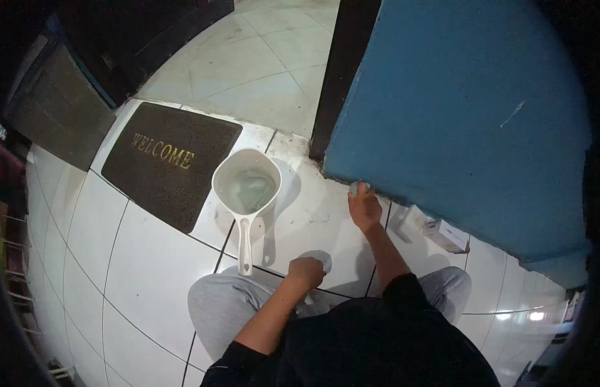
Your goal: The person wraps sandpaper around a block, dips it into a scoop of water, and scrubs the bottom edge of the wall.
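Note:
My right hand (364,209) reaches to the foot of the blue wall (454,109), its fingers closed round a small pale wad (358,188) that touches the floor's edge there. In front of my lap, my left hand (306,272) is curled closed just above the white tiles; whether it holds anything is hidden. A white dipper (245,184) with a long handle stands on the floor left of my hands, with water and something pale, cloth-like inside.
A dark mat (171,158) reading WELCOME lies left of the dipper. At the right, a small white box (447,236) sits by the wall. A dark door frame (342,77) rises beside the blue wall. My bent legs flank the work area.

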`<control>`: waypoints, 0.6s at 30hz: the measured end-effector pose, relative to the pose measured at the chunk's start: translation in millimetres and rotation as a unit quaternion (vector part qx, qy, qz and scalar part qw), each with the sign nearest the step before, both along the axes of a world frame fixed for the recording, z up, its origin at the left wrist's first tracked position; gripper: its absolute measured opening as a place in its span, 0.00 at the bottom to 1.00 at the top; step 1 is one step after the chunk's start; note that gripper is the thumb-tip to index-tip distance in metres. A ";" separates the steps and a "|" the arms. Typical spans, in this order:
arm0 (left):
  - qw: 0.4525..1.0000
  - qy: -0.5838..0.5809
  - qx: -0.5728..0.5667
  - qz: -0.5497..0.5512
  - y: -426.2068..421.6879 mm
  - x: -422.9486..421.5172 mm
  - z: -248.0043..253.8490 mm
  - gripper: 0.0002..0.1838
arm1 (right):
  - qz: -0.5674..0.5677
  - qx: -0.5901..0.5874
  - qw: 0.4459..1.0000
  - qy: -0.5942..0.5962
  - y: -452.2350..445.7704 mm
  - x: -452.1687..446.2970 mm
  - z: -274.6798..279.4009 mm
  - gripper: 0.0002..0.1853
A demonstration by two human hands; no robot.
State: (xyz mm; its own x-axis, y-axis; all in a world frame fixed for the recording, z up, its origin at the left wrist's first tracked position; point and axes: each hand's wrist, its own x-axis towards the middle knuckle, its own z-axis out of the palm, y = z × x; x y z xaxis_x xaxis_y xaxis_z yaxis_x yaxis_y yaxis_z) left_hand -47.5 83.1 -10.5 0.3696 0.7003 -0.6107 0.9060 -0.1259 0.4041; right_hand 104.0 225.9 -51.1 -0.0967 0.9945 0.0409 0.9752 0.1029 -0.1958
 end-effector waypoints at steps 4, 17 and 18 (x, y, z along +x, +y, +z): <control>1.000 -0.001 0.004 0.029 2.0 0.9 15.9 0.19 | 0.023 0.013 0.999 -0.025 -9.0 13.0 -10.1 0.26; 0.999 0.000 -0.002 0.034 1.8 3.3 14.3 0.19 | 0.023 -0.010 0.991 0.130 17.4 26.9 -67.6 0.27; 0.999 0.001 0.000 0.034 2.6 3.0 15.3 0.19 | 0.038 0.010 0.977 0.210 14.2 28.1 -67.2 0.27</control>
State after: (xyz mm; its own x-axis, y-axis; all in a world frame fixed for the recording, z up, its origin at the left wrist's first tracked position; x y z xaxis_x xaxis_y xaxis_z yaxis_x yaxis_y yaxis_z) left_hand -44.5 85.7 4.8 0.3196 0.7242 -0.6110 0.9133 -0.0637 0.4022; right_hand 132.1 240.1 -118.2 -0.1412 0.9836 0.1121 0.7987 0.1801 -0.5741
